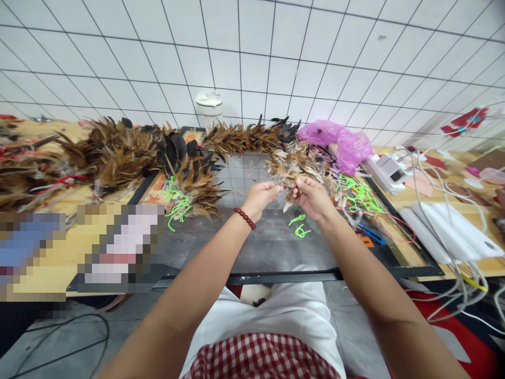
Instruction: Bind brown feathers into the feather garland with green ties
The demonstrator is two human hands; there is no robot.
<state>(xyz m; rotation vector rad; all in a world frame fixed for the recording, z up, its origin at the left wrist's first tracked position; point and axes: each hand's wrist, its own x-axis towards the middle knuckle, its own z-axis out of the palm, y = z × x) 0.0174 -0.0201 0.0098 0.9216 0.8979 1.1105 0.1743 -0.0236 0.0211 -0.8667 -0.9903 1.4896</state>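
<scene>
Over the dark glassy board (pixel 236 242) my two hands are close together in front of a loose heap of brown and white feathers (pixel 300 160). My left hand (pixel 261 199), below a beaded bracelet (pixel 245 218), pinches with thumb and forefinger; what lies in the pinch is too small to make out. The fingers of my right hand (pixel 312 198) are curled and pressed together beside the heap's front edge, and their content is not plain either. Bright green string pieces (pixel 302 230) lie on the board just below my right hand.
Feather bunches (pixel 197 179) and a long feather strip (pixel 248 138) lie left and behind. A pink plastic bag (pixel 347 145), green strings (pixel 361 195), blue scissors-like tool (pixel 371 234), white power bank-like box (pixel 389 171) and cables (pixel 445 189) are right. A lidded cup (pixel 209 109) stands by the tiled wall.
</scene>
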